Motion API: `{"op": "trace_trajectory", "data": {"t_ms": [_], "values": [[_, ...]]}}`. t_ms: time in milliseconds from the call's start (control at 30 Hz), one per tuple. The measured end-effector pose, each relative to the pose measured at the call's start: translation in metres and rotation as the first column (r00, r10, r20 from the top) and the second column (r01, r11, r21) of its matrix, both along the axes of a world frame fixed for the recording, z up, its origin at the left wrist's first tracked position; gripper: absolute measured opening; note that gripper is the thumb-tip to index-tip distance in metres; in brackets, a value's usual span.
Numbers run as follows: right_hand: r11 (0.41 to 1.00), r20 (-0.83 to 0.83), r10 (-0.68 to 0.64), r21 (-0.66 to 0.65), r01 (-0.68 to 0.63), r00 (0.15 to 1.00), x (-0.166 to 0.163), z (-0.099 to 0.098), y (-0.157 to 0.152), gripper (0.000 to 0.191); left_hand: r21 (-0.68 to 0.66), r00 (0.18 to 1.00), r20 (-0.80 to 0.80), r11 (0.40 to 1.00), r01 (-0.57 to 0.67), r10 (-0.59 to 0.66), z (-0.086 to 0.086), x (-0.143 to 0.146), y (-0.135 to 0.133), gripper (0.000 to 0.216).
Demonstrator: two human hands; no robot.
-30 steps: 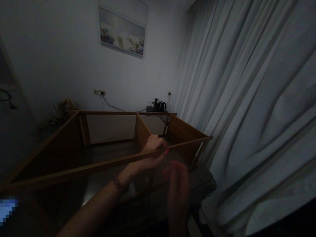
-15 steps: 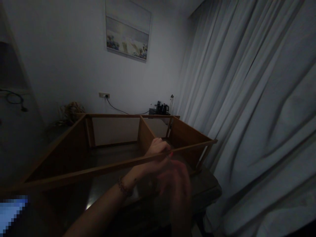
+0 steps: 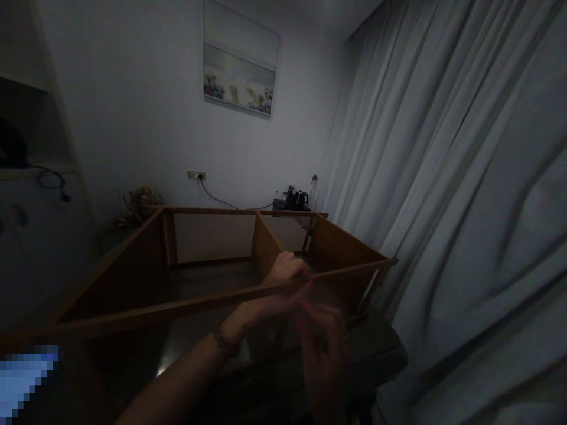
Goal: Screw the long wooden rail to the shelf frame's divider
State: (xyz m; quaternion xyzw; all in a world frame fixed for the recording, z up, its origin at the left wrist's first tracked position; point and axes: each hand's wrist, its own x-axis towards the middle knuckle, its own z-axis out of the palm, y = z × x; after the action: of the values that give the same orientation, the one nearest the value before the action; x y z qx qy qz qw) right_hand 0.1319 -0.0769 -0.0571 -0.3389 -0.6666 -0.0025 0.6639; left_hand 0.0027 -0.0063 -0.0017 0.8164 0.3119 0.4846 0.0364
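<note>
A wooden frame (image 3: 168,311) with open sides and a middle divider (image 3: 269,239) stands in front of me. My left hand (image 3: 286,271), with a beaded bracelet (image 3: 222,337) on its wrist, is closed around the near top rail, its fingers behind the wood and its thumb in front. Just below that rail, my right hand (image 3: 326,336) is curled with its fingertips drawn together close to the left thumb. Motion and dim light blur it, and anything small between its fingertips cannot be made out.
Long grey curtains (image 3: 465,177) hang along the right side. Behind the frame, a black kettle (image 3: 301,199) stands on a small dark stand, with a cable running to a wall socket (image 3: 196,175). A dried bundle (image 3: 140,202) lies at the back left, near a white cabinet (image 3: 39,224).
My right hand has risen slightly and curled in, its fingertips now nearer the left thumb. My left hand stays on the rail. The whole view has shifted a little.
</note>
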Motion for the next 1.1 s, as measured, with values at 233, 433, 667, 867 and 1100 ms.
{"op": "trace_trajectory", "data": {"t_ms": [233, 433, 667, 867, 1100], "values": [[0.969, -0.328, 0.058, -0.208, -0.132, 0.943, -0.003, 0.021, 0.008, 0.016, 0.068, 1.0, -0.005, 0.998, 0.003, -0.002, -0.005, 0.0, 0.005, 0.017], [0.902, -0.419, 0.098, -0.346, -0.258, 0.903, -0.003, 0.016, 0.008, 0.025, 0.085, 1.0, -0.011, 0.996, 0.002, -0.001, -0.007, 0.0, 0.005, 0.017], [0.995, 0.14, -0.073, 0.081, 0.062, 0.987, 0.032, 0.016, 0.01, 0.017, 0.07, 1.0, 0.007, 0.998, 0.009, -0.01, -0.009, 0.001, 0.007, 0.016], [0.974, 0.173, 0.118, -0.213, -0.08, 0.978, 0.034, 0.029, 0.004, 0.028, 0.049, 1.0, 0.001, 0.999, 0.011, -0.011, -0.007, 0.001, 0.003, 0.016], [0.658, -0.371, 0.406, -0.516, -0.549, 0.835, 0.019, 0.037, -0.002, 0.029, 0.039, 0.999, -0.049, 0.999, -0.008, 0.01, -0.001, 0.001, -0.002, 0.015]]}}
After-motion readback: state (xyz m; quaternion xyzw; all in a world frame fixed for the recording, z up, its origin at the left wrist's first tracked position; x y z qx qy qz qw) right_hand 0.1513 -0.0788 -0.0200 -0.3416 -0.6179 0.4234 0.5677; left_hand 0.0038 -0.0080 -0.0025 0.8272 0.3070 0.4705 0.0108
